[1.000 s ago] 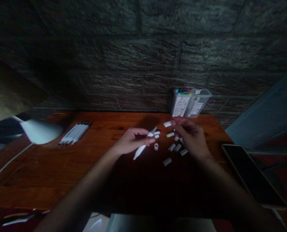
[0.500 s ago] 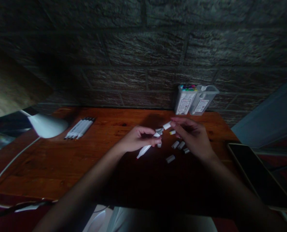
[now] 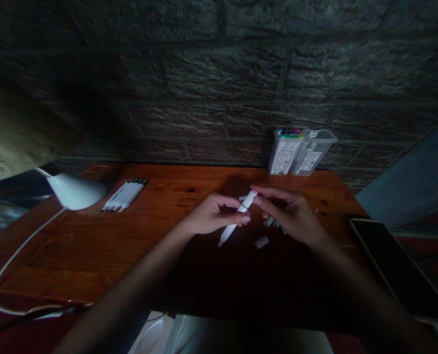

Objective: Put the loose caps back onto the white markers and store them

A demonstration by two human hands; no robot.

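Note:
My left hand (image 3: 213, 215) is closed round a white marker (image 3: 233, 227) that slants from lower left to upper right above the wooden table (image 3: 93, 246). My right hand (image 3: 290, 214) pinches a white cap (image 3: 250, 198) at the marker's upper end. Several loose white caps (image 3: 262, 242) lie on the table under and beside my right hand, some hidden by it.
Two clear marker boxes (image 3: 302, 151) stand against the brick wall at the back right, one full of coloured markers. A row of white markers (image 3: 125, 195) lies at the back left beside a white lamp (image 3: 76, 191) with its cord. A dark tablet (image 3: 399, 265) lies at the right edge.
My right hand has brought the cap from apart to the marker's upper end. Both hands have drawn together; the view has shifted slightly.

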